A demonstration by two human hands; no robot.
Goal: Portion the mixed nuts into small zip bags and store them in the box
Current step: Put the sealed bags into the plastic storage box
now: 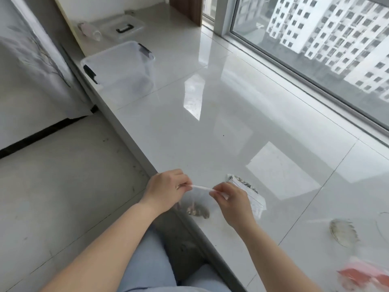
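A small clear zip bag point(197, 204) with nuts in its bottom hangs over the front edge of the white tiled sill point(210, 133). My left hand point(166, 190) pinches the left end of the bag's zip strip. My right hand point(230, 200) pinches the strip further right. Behind my right hand lie more zip bags point(250, 192), one holding nuts. The clear storage box point(120, 68) with black latches stands open at the far left of the sill, well away from both hands.
The box's clear lid point(124, 26) with a black handle lies at the back, beside a plastic bottle point(89, 31). A heap of nuts point(344, 232) and a red-and-clear packet point(364, 277) lie at the right. A window runs along the sill's far side.
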